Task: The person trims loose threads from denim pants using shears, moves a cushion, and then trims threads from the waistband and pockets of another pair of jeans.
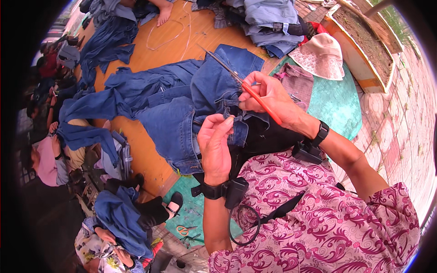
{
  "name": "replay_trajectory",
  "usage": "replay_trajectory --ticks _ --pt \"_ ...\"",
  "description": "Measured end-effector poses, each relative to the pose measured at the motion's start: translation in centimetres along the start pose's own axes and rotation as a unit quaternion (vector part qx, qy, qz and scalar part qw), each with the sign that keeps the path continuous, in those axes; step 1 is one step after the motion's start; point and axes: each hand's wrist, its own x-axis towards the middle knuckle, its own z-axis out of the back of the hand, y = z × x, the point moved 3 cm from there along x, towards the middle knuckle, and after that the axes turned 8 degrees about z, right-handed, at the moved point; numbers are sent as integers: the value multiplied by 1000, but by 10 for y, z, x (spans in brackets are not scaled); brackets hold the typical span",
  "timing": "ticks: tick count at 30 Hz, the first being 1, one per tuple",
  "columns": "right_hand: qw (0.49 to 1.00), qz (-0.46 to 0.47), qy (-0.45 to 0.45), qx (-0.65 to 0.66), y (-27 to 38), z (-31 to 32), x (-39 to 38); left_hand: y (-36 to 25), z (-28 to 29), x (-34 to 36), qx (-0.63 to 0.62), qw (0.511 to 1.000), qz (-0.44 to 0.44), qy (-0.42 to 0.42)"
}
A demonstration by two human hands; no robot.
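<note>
In my right hand [268,98] is a pair of scissors [221,63] with orange-red handles, its long dark blades pointing away and to the left. Blue denim jeans [170,125] lie spread over the board and across my lap, with a bunched part of the cloth under both hands. My left hand [216,148] is closed at the edge of this cloth, thumb against fingers. What sits in that pinch is too small or hidden to tell. My right fingertips also come close to the bunched denim, just beyond the left thumb.
An orange-brown board [200,36] carries more denim [109,34] and a folded stack [268,20]. A pale sun hat [321,54] rests by a planter [364,50] at the far right. Orange-handled scissors [183,230] lie on green sheeting [182,195]. Other people [48,159] sit along the left.
</note>
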Motion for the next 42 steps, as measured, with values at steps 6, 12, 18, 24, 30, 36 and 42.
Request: replay_trajectory --ticks 6,12,18,24,30,36,42 --pt "1000 3 17 11 -2 -3 -1 -2 7 0 -24 999 0 27" --pt "1000 8 -10 22 4 1 0 -32 -24 -22 560 717 -373 -182" --pt "989 125 -22 -78 19 -9 -22 -21 -6 9 532 763 -352 -104" --pt "910 272 -43 -309 15 -20 -34 -19 -11 23 521 774 -354 -68" --pt "790 429 -13 -439 5 -23 -29 -20 -14 29 544 736 -393 -88" --pt "774 400 -68 -486 10 -18 -11 -21 -15 32 447 811 -362 -107" --pt "750 382 -43 -538 16 -15 -8 -25 -17 34 453 789 -397 -117"
